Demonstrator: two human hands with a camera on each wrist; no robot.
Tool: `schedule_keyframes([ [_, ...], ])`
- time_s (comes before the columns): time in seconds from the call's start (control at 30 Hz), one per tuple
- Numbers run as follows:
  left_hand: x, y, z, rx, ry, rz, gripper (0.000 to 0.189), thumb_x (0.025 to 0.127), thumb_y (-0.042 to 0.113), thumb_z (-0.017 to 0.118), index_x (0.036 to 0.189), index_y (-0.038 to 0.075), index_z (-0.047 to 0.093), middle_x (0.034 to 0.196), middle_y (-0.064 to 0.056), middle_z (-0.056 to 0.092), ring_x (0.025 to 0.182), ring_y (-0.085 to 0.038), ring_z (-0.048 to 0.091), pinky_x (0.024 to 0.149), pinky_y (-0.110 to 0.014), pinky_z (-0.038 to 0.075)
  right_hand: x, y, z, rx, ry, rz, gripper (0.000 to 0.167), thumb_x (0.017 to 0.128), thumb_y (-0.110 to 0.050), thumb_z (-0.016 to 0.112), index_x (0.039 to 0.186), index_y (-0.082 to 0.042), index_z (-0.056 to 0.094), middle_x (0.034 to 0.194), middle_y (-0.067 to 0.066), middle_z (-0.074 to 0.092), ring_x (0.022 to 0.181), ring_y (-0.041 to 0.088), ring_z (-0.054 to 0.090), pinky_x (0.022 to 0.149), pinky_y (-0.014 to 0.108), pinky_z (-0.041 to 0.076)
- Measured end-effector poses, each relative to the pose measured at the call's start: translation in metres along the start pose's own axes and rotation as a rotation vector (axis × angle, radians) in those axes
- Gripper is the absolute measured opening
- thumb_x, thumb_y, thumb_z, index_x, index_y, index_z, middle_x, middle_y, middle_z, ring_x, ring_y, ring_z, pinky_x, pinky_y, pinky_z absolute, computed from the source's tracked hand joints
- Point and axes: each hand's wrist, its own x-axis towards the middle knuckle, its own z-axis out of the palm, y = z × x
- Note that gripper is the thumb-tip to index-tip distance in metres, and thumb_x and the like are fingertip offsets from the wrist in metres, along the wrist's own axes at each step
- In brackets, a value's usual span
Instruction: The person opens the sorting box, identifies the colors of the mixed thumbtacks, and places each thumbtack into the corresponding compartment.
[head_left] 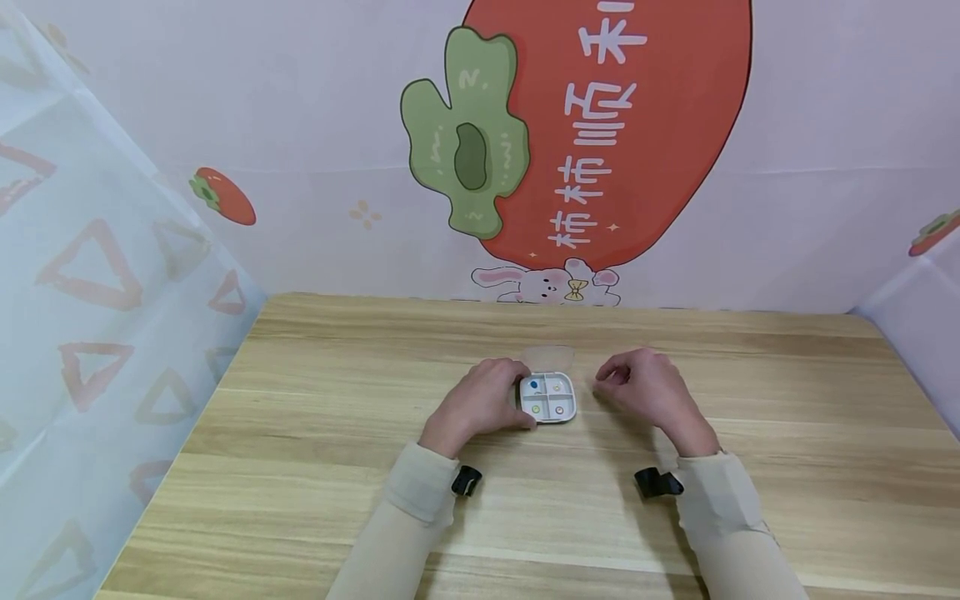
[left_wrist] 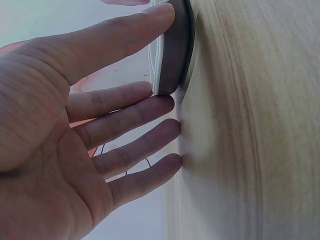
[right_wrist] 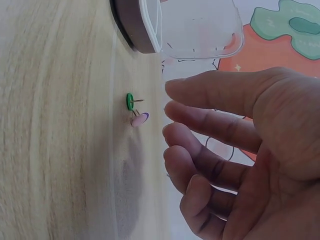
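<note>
Green pushpin (right_wrist: 130,101) seems hidden from head view by right hand (head_left: 647,390).

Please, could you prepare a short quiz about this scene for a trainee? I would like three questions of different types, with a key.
1. True or false: the left hand grips the box, whose clear lid is open.
2. In the head view, which compartment contains the blue piece: A) near left, B) far left, C) far right?
3. Fill in: next to the pink tack lies a second tack, coloured ____.
Key: 1. true; 2. B; 3. green.
</note>
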Motion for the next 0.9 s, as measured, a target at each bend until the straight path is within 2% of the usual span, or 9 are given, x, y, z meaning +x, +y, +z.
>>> schedule_keyframes([
  [0.1,0.0000,-0.0002,0.0001,0.002,0.001,0.000,0.060,0.072,0.025,0.094,0.123,0.004,0.069,0.111,-0.003,0.068,0.095,-0.017,0.058,0.089,-0.033,0.050,0.0003,0.0004,0.0006,-0.007,-0.008,-0.016,0.003,0.086,-0.011,0.076,0.088,-0.009,0.078,0.075,0.000,0.064,0.071,0.019,0.054,0.064,0.033,0.043],
  [0.33,0.0003,-0.0007,0.0001,0.001,-0.001,0.000,0.060,0.072,0.025,0.094,0.123,0.004,0.070,0.110,-0.003,0.068,0.095,-0.017,0.058,0.089,-0.033,0.050,0.0009,0.0026,0.0037,-0.021,-0.041,0.005,0.003,0.086,-0.011,0.076,0.087,-0.010,0.078,0.071,0.000,0.061,0.067,0.019,0.053,0.061,0.033,0.042],
  [0.9,-0.0002,0.0001,-0.0001,0.026,-0.009,0.000,0.062,0.073,0.027,0.094,0.126,0.005,0.068,0.110,-0.002,0.067,0.094,-0.016,0.057,0.088,-0.033,0.050,0.0007,-0.0005,0.0064,-0.056,-0.062,0.008,0.005,0.088,-0.013,0.076,0.085,-0.009,0.077,0.070,0.000,0.061,0.067,0.019,0.053,0.061,0.033,0.042],
])
